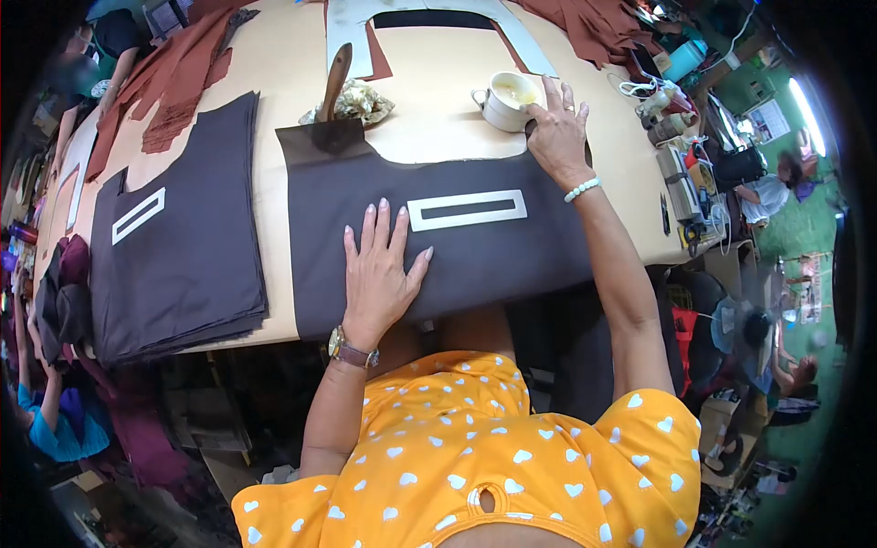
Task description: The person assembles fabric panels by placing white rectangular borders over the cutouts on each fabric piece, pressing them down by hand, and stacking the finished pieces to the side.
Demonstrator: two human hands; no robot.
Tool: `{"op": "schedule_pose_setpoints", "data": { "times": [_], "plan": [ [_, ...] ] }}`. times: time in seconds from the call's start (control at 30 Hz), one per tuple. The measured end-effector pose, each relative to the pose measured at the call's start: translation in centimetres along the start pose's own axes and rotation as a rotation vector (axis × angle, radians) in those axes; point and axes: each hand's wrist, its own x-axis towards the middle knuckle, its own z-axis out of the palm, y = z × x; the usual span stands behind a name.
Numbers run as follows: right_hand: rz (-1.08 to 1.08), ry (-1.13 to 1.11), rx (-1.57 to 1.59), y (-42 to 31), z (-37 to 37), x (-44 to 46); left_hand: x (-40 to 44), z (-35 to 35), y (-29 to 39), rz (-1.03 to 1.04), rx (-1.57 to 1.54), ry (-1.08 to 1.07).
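The left hand [376, 274] lies flat, fingers apart, on the one near dark cloth [320, 210], holding nothing. The right hand [559, 142] bends at one cup [505, 111], far right; I cannot tell if it grips. Two white frames [415, 216] show, one on the left pile [201, 256].

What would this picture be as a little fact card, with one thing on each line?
Left hand: flat on the dark cloth, fingers spread
Right hand: beside the white cup; I can't tell if it touches it
On the cloth: a white frame with a long slot
In the cup: something pale
Further left: a layered dark stack with another white frame on top
Behind the cloth's left part: a crumpled bag
Wearing: an orange top with white hearts
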Motion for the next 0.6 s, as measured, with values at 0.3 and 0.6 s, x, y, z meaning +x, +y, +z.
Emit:
{"op": "schedule_pose_setpoints", "data": {
  "times": [0.3,0.6],
  "plan": [
    [0.012,-0.126,0.504,-1.1,-3.3,-8.0,-0.2,0.3,-0.1,0.017,0.012,0.025],
    [0.104,-0.349,0.293,-4.4,-3.0,-13.5,-0.2,0.5,-0.1,0.023,0.039,0.019]
  ]
}}
